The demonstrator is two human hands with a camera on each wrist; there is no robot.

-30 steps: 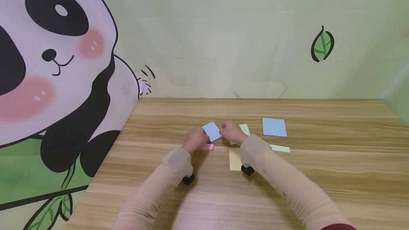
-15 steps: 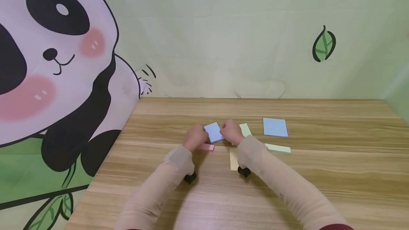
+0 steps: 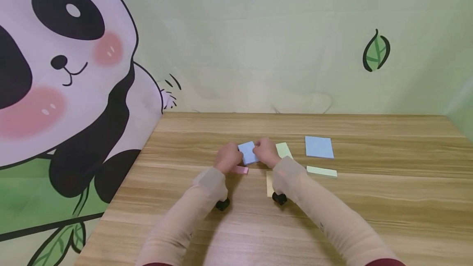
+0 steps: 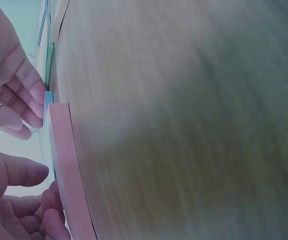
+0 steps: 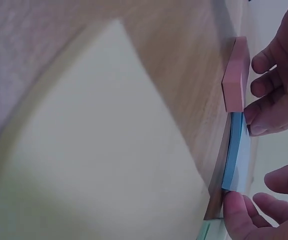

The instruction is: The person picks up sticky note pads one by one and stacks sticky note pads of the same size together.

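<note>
A square blue sticky note pad lies slightly turned on the table between my two hands. My left hand touches it from the left with bent fingers, its thumb standing apart in the left wrist view. At the opposite edge is my right hand, fingertips against the pad's side and thumb spread away. Just in front of the blue pad lies a narrow pink pad, its left part hidden by my left hand; the right wrist view shows its end close beside the blue pad's edge.
Behind my right wrist is a pale green pad; a pale yellow pad lies partly under my forearm. Farther right are a second blue pad and a narrow pale green pad. A panda-printed cloth hangs behind the table.
The blue pad between my hands has turned clockwise and sits straighter. Both hands have shifted slightly with it, my left one a little rightward. The other pads stay put.
</note>
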